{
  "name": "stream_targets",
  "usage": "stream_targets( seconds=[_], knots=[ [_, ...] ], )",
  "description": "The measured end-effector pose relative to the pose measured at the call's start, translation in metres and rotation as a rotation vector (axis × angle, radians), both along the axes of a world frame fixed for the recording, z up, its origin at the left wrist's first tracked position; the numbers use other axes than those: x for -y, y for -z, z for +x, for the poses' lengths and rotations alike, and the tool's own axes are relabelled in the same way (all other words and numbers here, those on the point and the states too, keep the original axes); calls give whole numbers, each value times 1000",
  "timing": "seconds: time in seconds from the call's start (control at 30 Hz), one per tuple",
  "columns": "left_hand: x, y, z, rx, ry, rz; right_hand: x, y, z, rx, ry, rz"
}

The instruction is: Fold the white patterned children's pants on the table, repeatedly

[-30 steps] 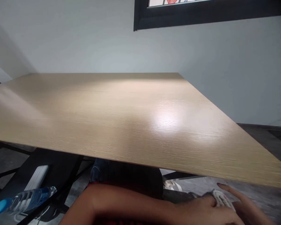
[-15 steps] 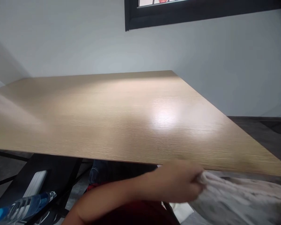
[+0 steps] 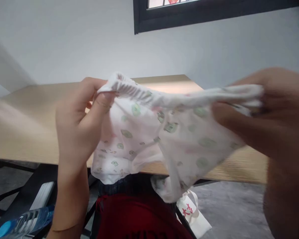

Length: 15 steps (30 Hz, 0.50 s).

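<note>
A pair of small white shorts with a green and pink print hangs stretched between my hands, over the near edge of the table. The gathered elastic waistband runs along the top, and the two legs hang down below. My left hand pinches the waistband's left end between thumb and fingers. At the other end, my right hand grips the waistband; it is blurred, and its fingers are partly behind the cloth.
The wooden table stands against a pale wall below a dark window frame. A water bottle lies at lower left on a black seat beside a white object. A white bag with red characters is below the table.
The shorts have come up from the lower right to the middle of the view. Both hands now hold the waistband and spread it; before, only one hand was visible, gripping the cloth.
</note>
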State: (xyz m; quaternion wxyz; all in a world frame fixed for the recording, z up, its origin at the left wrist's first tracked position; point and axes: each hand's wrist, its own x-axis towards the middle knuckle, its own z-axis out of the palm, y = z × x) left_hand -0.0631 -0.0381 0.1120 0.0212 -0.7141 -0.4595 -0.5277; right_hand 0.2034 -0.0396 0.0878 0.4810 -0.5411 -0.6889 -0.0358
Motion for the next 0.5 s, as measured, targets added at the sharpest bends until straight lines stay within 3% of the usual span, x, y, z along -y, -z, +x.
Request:
stream_targets(
  seconds=[0.1,0.2,0.3,0.4,0.5],
  knots=[
    [-56,11,-20,-93,8,-161,-51,3,-27,237,1,73],
    [-124,34,-30,-227,-117,-434,-119,28,-39,289,-118,-168],
    [-175,64,-28,-298,-159,-536,-176,62,-42,413,-95,-295],
    [-197,92,-24,-347,-163,-604,-207,94,-43,535,-52,-374],
    [-197,107,-23,-384,-156,-624,-215,111,-46,568,26,-425]
  ],
)
